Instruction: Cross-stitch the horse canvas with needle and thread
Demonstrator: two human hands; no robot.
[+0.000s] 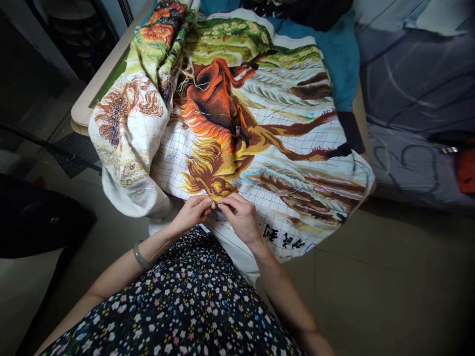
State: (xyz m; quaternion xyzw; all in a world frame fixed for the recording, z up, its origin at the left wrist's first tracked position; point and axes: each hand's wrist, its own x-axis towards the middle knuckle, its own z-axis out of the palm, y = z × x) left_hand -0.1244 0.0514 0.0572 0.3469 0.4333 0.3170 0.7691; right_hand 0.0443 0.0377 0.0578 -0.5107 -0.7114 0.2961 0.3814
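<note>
A large cross-stitch cloth (260, 106) spreads over the table and down to my lap, with orange and golden horses stitched on a gridded white ground. My left hand (196, 210) and my right hand (241, 215) meet at its near part, just below the golden horse's head (213, 185). Both are closed in a pinch, fingertips almost touching. Whatever they pinch is too small to make out. Loose yellowish threads (189, 81) lie on the cloth farther up. Black stitched characters (284, 236) stand to the right of my right hand.
A rolled part of the cloth (129, 113) hangs over the left side of the table (83, 106). Teal fabric (343, 64) lies beneath at the right, with dark fabric (315, 12) at the back. A grey patterned cover (408, 99) is on the right.
</note>
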